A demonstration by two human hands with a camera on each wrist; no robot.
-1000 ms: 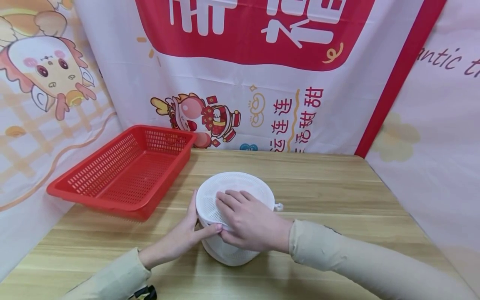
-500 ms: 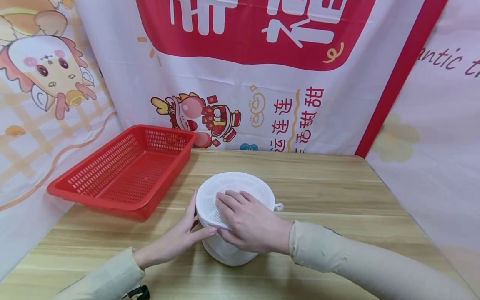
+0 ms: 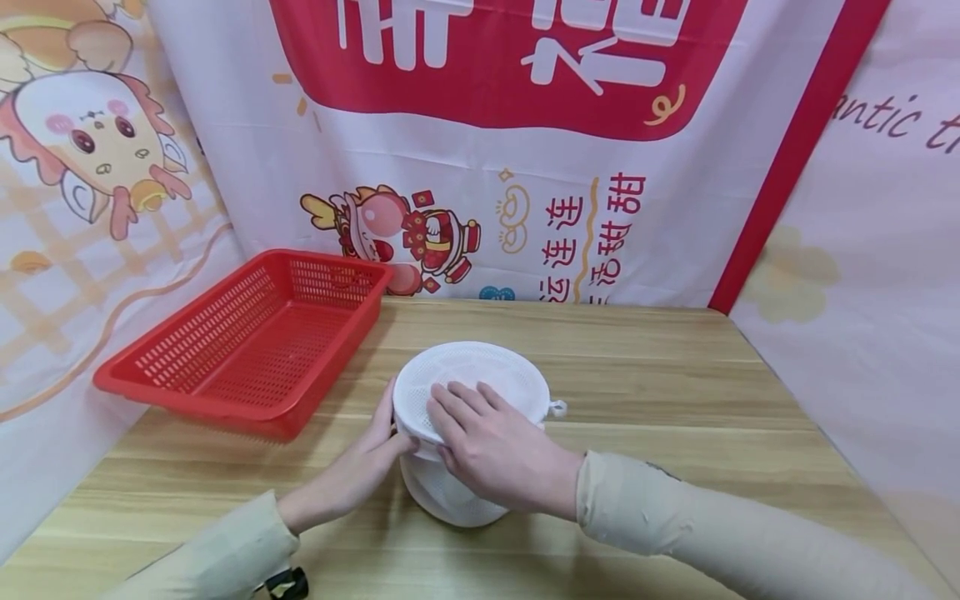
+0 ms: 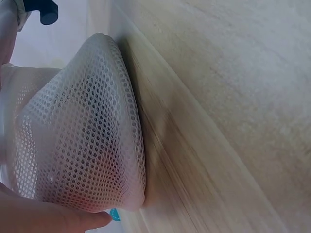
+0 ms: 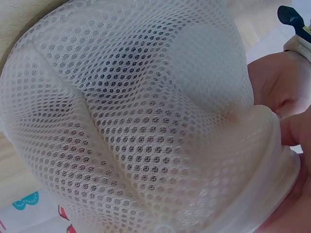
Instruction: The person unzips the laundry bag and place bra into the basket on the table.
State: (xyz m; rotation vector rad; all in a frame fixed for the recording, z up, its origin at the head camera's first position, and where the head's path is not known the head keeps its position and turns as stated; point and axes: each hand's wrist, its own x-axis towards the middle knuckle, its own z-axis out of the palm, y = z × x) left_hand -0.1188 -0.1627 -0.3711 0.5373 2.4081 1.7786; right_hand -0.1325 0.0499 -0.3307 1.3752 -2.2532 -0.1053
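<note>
A white mesh laundry bag (image 3: 457,496), round like a short drum, stands upright on the wooden table. Its flat mesh lid (image 3: 480,362) faces up, with a small white loop (image 3: 557,408) out at the right. At the left side of the rim, my left hand (image 3: 360,467) grips the bag, thumb in front at the lid's edge and fingers around the side. Fairly straight fingers of my right hand (image 3: 506,450) rest across the lid, its thumb near the front rim. Both wrist views show the mesh wall (image 4: 87,126) close up, creased and slightly see-through.
To the left, a red plastic basket (image 3: 352,350) with slotted walls stands on the table (image 3: 637,358). Printed cloth (image 3: 465,158) hangs behind the table, and more cloth covers both sides. A dark strap piece (image 3: 288,583) shows by the left sleeve.
My left thumb has slid leftward along the front rim, away from the right thumb. The right hand stays on the lid, and the bag has barely shifted.
</note>
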